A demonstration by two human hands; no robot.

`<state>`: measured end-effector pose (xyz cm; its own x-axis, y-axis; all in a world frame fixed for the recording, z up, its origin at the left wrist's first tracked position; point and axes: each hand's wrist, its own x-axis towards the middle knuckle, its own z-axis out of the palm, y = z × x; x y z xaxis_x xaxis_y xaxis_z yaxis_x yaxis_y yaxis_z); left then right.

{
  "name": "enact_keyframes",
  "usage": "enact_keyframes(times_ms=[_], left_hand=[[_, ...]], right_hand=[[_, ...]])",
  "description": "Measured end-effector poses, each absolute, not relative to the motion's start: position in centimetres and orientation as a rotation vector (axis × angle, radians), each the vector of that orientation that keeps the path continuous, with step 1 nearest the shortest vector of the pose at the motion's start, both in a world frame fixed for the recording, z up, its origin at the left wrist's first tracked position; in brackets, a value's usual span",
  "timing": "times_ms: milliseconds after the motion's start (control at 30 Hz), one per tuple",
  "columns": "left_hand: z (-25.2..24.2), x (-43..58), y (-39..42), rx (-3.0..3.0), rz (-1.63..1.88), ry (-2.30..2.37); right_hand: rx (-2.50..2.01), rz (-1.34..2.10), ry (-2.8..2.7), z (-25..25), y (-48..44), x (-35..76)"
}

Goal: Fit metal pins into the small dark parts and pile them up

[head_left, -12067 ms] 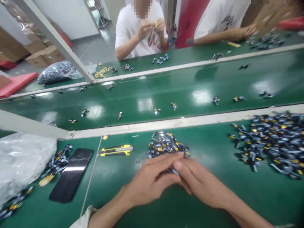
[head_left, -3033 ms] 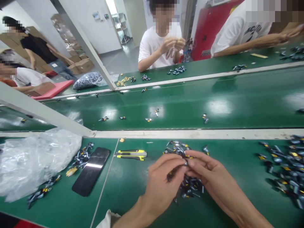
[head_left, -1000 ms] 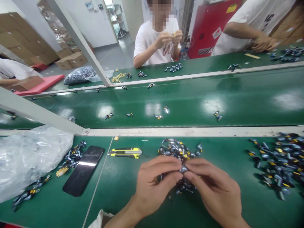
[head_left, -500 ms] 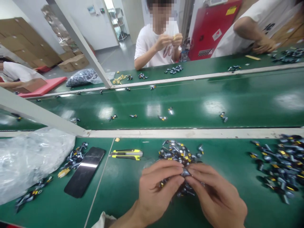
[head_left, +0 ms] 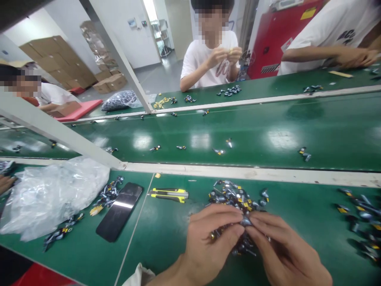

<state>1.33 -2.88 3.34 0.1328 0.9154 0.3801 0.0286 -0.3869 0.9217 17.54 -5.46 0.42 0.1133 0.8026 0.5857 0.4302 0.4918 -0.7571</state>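
Between the fingertips of both hands is a small shiny grey metal part (head_left: 245, 221), mostly covered by the fingers. My left hand (head_left: 212, 234) pinches it from the left, thumb below and fingers above. My right hand (head_left: 288, 248) grips it from the other side in the same way. Just behind and beneath the hands lies a pile of similar small parts (head_left: 230, 192), grey and black with yellow bits. One loose part (head_left: 264, 194) rests at the pile's right edge. The exact kind of these parts is too small to make out.
A yellow-black utility knife (head_left: 169, 194), a phone (head_left: 119, 212) and a clear plastic bag (head_left: 59, 194) lie to the left. Another heap of parts (head_left: 364, 216) is at right. Scattered parts sit on the green belt (head_left: 262, 119). Co-workers (head_left: 212, 59) sit across it.
The camera view has swung left, so everything appears shifted right. Both hands keep their pinch on the part. A hand at the far left edge has come into view.
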Motion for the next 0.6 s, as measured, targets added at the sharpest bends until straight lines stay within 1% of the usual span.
enact_keyframes(times_ms=[100, 267, 433, 600], left_hand=[[3.2, 1.4, -3.0, 1.553, 1.367, 0.944], [3.1, 1.5, -3.0, 1.578, 1.396, 0.983], [3.2, 1.2, -2.9, 1.672, 1.388, 0.967], [3.6, 1.0, -2.7, 1.724, 1.363, 0.942]], right_hand=[[-1.132, 0.384, -1.514, 0.4, -5.3, 17.5], [-1.219, 0.569, -1.436, 0.4, -4.9, 17.5], [-1.205, 0.670, -1.380, 1.3, -4.5, 17.9], [-1.151, 0.922, -1.278, 2.3, -3.8, 18.1]])
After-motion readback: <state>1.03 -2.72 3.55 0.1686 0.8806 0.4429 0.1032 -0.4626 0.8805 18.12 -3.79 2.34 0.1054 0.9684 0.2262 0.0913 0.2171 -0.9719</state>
